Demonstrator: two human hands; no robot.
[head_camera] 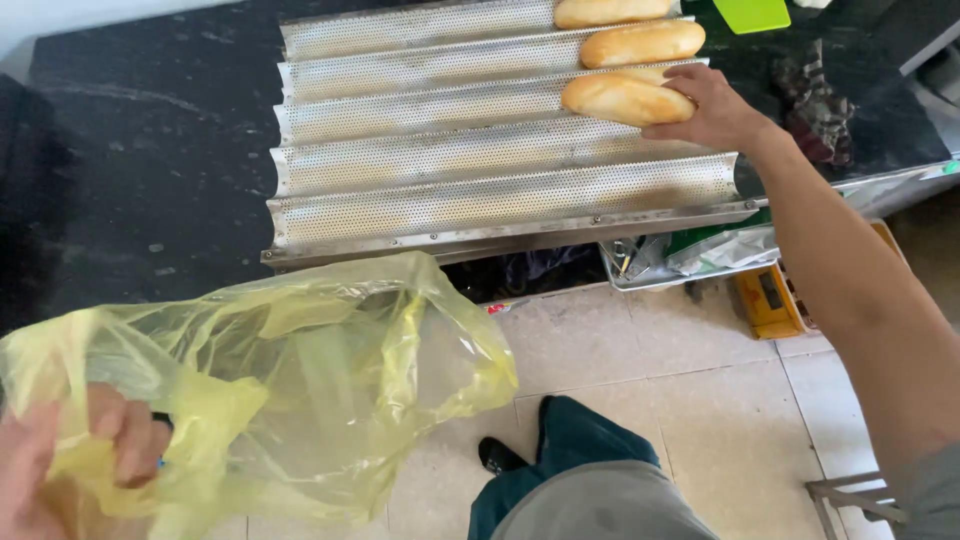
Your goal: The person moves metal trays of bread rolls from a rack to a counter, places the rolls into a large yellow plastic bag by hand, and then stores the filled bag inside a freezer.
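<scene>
- Nearest to me, my left hand is closed on the bunched edge of a thin yellow plastic bag, holding its mouth open below the counter's edge.
- Under the bag are pale floor tiles, my trouser leg and a dark shoe.
- The black speckled counter carries a perforated metal baguette tray with long wavy channels; its front rail juts past the counter's edge, just above the bag.
- My right arm stretches across the tray's right end, and my right hand is cupped around the nearest bread roll, fingers over its right end (whether it has left the channel I cannot tell).
- Two more rolls lie in the channels beyond it, the farthest cut by the frame.
- Below the counter at right, a metal bin of clutter and a yellow box crowd the floor.
- Farthest off, a green object and dark patterned cloth lie on the counter.
</scene>
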